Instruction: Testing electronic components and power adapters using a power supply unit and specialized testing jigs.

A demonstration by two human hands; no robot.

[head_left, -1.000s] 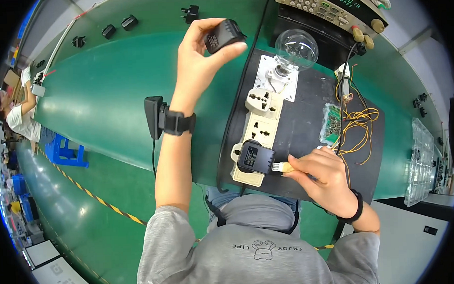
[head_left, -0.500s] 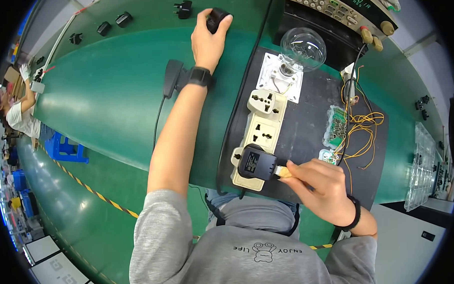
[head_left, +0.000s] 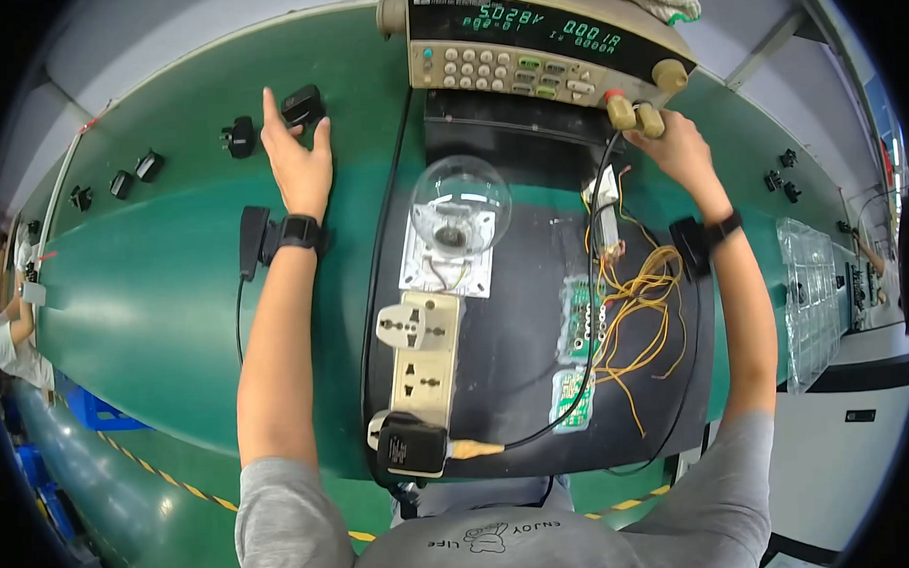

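My left hand (head_left: 300, 171) is open on the green bench, fingers spread, beside a black power adapter (head_left: 303, 101) near its fingertips. At the front of the bench meter, my right hand (head_left: 682, 158) closes around a tan terminal plug (head_left: 650, 120); its fingertips are partly hidden. Another black power adapter (head_left: 412, 445) sits plugged into the near end of the cream socket strip (head_left: 442, 370). A yellowish connector (head_left: 476, 448) is in that adapter, and its black cable (head_left: 569, 405) runs up toward the meter's terminals.
The bench meter (head_left: 556, 40), display lit, stands on a black box. A clear bulb (head_left: 462, 199) rises from a white base. Circuit boards (head_left: 581, 320) and yellow wires (head_left: 655, 287) lie on the black board. More adapters (head_left: 149, 164) line the far left. A clear tray (head_left: 811, 307) is at right.
My right hand has left the connector at the plugged-in adapter and moved up to the meter's terminals. My left hand has let go of the black adapter. The view has shifted; the display shows different readings.
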